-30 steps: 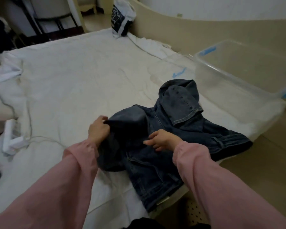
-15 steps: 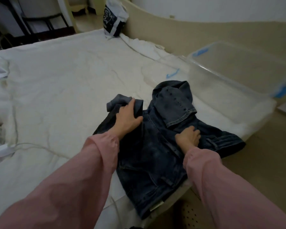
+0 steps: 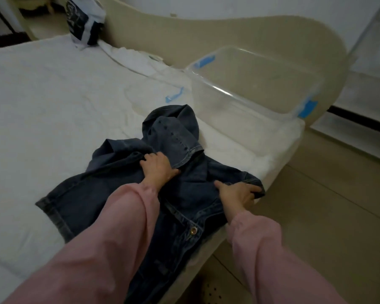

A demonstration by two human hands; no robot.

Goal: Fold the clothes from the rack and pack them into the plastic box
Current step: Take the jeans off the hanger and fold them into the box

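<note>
A dark blue denim jacket (image 3: 110, 194) lies spread on the white bed (image 3: 42, 102), near the bed's right edge, with one sleeve folded over its upper part. My left hand (image 3: 158, 170) presses on the jacket just below that folded sleeve, fingers fairly flat. My right hand (image 3: 237, 191) holds the jacket's right part at the mattress edge, its fingers curled over the denim and the thumb stretched out on top. The clear plastic box (image 3: 239, 97) with blue latches stands open on the bed's far right corner, a little beyond the jacket, with nothing in it.
The box's clear lid (image 3: 154, 99) with a blue clip lies flat on the bed left of the box. A curved beige bed board (image 3: 206, 38) runs behind. A black-and-white bag (image 3: 83, 20) sits at the far end. Tiled floor (image 3: 327, 216) lies to the right.
My left hand slid right from the folded left sleeve to the jacket's middle. My right hand moved out to the jacket's right edge and took hold there. The jacket's left part lies flatter.
</note>
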